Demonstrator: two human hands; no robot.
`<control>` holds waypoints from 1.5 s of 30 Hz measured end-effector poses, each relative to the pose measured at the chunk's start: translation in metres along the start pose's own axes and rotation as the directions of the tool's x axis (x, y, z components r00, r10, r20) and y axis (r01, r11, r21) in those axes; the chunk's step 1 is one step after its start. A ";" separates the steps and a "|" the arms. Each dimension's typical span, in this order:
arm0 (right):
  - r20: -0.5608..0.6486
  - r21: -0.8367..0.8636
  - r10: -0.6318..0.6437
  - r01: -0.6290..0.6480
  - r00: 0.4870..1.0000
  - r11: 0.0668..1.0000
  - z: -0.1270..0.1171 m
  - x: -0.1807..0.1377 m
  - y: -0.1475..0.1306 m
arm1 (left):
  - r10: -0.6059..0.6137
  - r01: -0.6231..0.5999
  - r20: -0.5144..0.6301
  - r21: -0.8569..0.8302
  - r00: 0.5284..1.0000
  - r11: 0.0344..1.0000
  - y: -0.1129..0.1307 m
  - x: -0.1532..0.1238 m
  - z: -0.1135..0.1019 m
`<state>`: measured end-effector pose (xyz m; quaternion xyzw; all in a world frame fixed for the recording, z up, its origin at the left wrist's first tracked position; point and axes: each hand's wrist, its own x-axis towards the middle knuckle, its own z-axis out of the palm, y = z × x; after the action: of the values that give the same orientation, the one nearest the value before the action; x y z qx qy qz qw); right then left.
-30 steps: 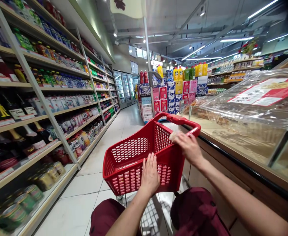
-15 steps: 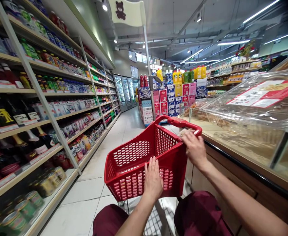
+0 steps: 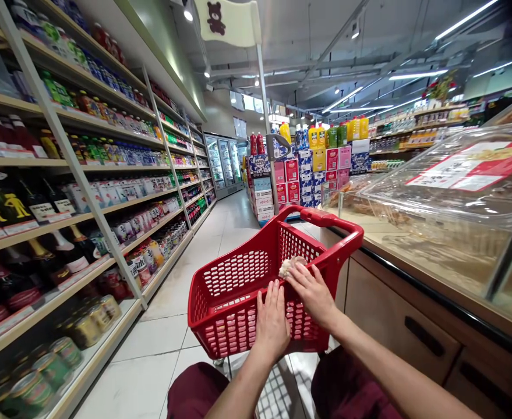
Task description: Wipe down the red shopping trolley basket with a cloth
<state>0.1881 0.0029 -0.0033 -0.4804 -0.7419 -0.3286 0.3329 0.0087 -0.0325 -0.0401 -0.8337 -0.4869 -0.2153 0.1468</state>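
Note:
A red plastic shopping basket (image 3: 233, 302) with pierced sides sits in front of me, with a handle bar (image 3: 321, 220) at its far right end. My left hand (image 3: 273, 317) lies flat on the near side, fingers stretched out over the rim. Close beside it, my right hand (image 3: 312, 294) presses a crumpled whitish cloth (image 3: 291, 265) at the near rim. The fingers cover part of the cloth. Inside, the basket's visible walls and floor are bare red plastic.
Shelves of bottles and cans (image 3: 89, 233) line the left. On the right, a wooden counter (image 3: 395, 302) carries clear plastic food boxes (image 3: 452, 192). Stacked drink cartons (image 3: 299, 174) stand ahead, near a pole bearing a bear flag (image 3: 229, 23). Glass-door fridges (image 3: 223, 166) stand farther back.
My right hand has moved left and down with the cloth, from the handle end to the near rim beside my left hand. My left hand stays in place.

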 end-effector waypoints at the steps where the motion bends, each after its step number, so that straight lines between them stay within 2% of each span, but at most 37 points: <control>1: 0.006 0.007 -0.006 0.006 1.000 1.000 0.001 0.000 -0.001 | -0.004 0.004 0.003 -0.003 1.000 1.000 -0.001 -0.002 -0.001; 5: -0.016 -0.090 0.243 -0.244 0.970 0.966 -0.001 0.000 0.012 | -0.010 0.010 -0.008 -0.004 1.000 1.000 -0.005 -0.010 -0.002; 6: -0.019 -0.099 0.258 -0.259 0.966 0.961 -0.001 -0.001 0.011 | -0.011 0.011 -0.014 -0.003 1.000 1.000 -0.006 -0.011 -0.001; 11: 0.041 0.030 0.012 -0.014 0.999 0.999 0.005 -0.004 -0.012 | -0.037 0.038 -0.040 0.014 0.999 0.999 -0.011 -0.014 0.002; 12: 0.045 0.032 0.029 -0.031 0.999 0.999 0.005 -0.003 -0.012 | -0.051 0.052 -0.043 0.015 0.998 0.999 -0.013 -0.015 0.002; 16: 0.020 -0.042 0.237 -0.236 0.971 0.971 0.002 0.001 -0.005 | -0.094 0.094 -0.045 0.010 0.995 0.995 -0.017 -0.020 0.002; 18: 0.036 -0.020 0.196 -0.195 0.980 0.981 0.005 0.001 -0.013 | -0.105 0.106 -0.056 0.012 0.993 0.994 -0.017 -0.022 0.003; 21: 0.070 0.068 0.058 -0.062 0.996 0.996 0.010 -0.001 -0.031 | -0.096 0.098 -0.061 0.026 0.994 0.995 -0.018 -0.022 0.002; 23: 0.068 0.079 0.067 -0.072 0.995 0.994 0.011 -0.001 -0.034 | -0.077 0.079 -0.048 0.037 0.996 0.996 -0.019 -0.022 0.001; 27: 0.023 0.024 0.195 -0.196 0.980 0.980 0.011 -0.002 -0.030 | -0.080 0.083 -0.052 0.050 0.995 0.995 -0.017 -0.022 0.001; 32: 0.028 0.093 0.022 -0.024 0.999 0.995 0.017 -0.007 -0.047 | -0.095 0.098 -0.057 0.048 0.994 0.994 -0.018 -0.022 -0.001; 33: 0.030 0.101 0.018 -0.021 0.999 0.995 0.017 -0.007 -0.046 | -0.110 0.113 -0.062 0.046 0.992 0.993 -0.019 -0.022 -0.001; 38: 0.037 0.085 0.206 -0.208 0.978 0.974 0.013 -0.002 -0.039 | -0.150 0.152 -0.079 0.017 0.985 0.988 -0.022 -0.027 -0.003; 42: 0.118 0.194 0.155 -0.176 0.981 0.965 0.015 0.002 -0.070 | -0.122 0.122 -0.127 -0.010 0.984 0.992 -0.021 -0.020 -0.009; 45: 0.188 0.300 0.170 -0.221 0.968 0.928 0.015 0.004 -0.087 | -0.100 0.094 -0.154 -0.043 0.983 0.995 -0.015 0.001 -0.014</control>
<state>0.1030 -0.0107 -0.0234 -0.5166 -0.7575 -0.1307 0.3771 -0.0071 -0.0310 -0.0271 -0.7920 -0.5102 -0.2953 0.1590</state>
